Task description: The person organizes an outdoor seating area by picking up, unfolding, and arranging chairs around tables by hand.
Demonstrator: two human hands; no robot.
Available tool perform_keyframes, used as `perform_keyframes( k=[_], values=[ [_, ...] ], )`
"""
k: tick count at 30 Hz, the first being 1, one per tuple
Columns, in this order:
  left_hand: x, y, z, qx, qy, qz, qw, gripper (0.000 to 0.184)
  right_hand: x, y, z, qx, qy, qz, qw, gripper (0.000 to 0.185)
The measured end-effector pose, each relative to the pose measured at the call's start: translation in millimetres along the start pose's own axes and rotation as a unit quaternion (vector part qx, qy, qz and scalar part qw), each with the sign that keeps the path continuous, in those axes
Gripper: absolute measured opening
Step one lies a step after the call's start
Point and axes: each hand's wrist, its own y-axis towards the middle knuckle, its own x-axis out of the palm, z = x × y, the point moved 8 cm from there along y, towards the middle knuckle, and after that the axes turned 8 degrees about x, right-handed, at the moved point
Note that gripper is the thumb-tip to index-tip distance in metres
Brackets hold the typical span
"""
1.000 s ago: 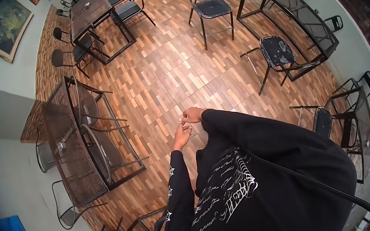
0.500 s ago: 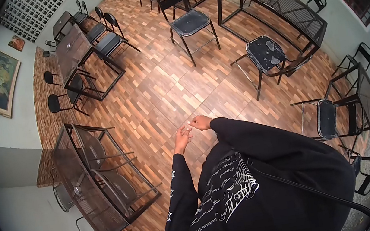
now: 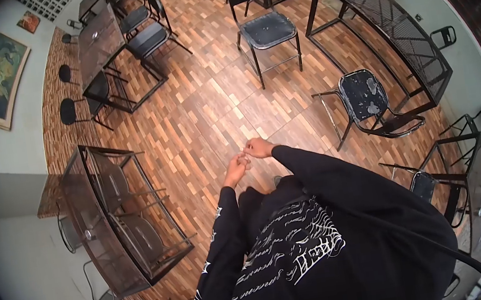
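Observation:
In front of my body, above the wood-patterned floor (image 3: 213, 129), my two hands meet at the fingertips. My left hand (image 3: 236, 169) is closed, its fingers curled in and its thumb side turned toward the other hand. My right hand (image 3: 261, 147) is closed too, thumb and forefinger pinched beside the left fingertips. Whatever lies between the fingers, if anything, is too small to make out. Both arms wear the long sleeves of a black sweatshirt (image 3: 372, 224) with white print on it.
On the left stands a dark mesh table (image 3: 88, 212) with chairs pushed in. A black chair (image 3: 267, 30) is ahead, and a worn chair (image 3: 362, 94) is to the right beside a long mesh table (image 3: 380, 10). More tables and chairs line the walls.
The view has shifted, so the furniture on the right sits lower and further right. My left fingers have drawn in closer to my right hand.

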Motion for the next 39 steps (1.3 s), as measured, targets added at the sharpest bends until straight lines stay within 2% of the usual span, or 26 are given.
perform_keyframes(
  k=[2,5,8,11,14,21,25,27,29,32,35,36,39],
  values=[
    [-11,13,27,0.058,0.023,-0.011,0.998,0.043,-18,15,-17,-0.013,-0.006,-0.003,1.000,0.050],
    [-36,32,52,0.079,0.019,-0.014,0.997,0.042,-47,40,-47,-0.040,-0.034,-0.013,0.999,0.043],
    [-73,47,71,0.053,-0.014,0.029,0.998,0.041,-83,74,-76,-0.063,-0.049,-0.013,0.997,0.049],
    [-110,66,86,0.036,-0.060,0.075,0.995,0.039,-110,119,-84,-0.024,-0.048,-0.013,0.998,0.051],
    [-146,100,81,0.023,-0.112,0.115,0.987,0.039,-133,160,-102,-0.028,-0.059,-0.005,0.998,0.050],
    [-211,189,123,0.006,-0.116,0.085,0.990,0.040,-174,260,-138,-0.040,-0.119,-0.021,0.992,0.049],
    [-248,240,156,0.018,-0.116,0.074,0.990,0.038,-200,313,-145,-0.027,-0.082,0.010,0.996,0.052],
    [-255,255,160,0.009,-0.118,0.069,0.991,0.037,-204,324,-130,0.015,-0.007,0.023,1.000,0.052],
    [-265,280,186,0.021,-0.117,0.067,0.991,0.036,-202,342,-110,0.015,0.014,0.033,0.999,0.051],
    [-255,296,194,-0.035,-0.115,0.030,0.992,0.036,-206,354,-100,0.025,0.041,0.042,0.998,0.048],
    [-244,328,219,-0.021,-0.153,-0.002,0.988,0.039,-213,367,-91,0.108,0.114,0.020,0.987,0.045],
    [-237,338,235,-0.002,-0.170,-0.021,0.985,0.041,-215,380,-82,0.109,0.122,0.022,0.986,0.045],
    [-224,372,281,0.000,-0.139,-0.056,0.989,0.045,-227,424,-70,0.027,0.146,0.015,0.989,0.036]
  ],
)
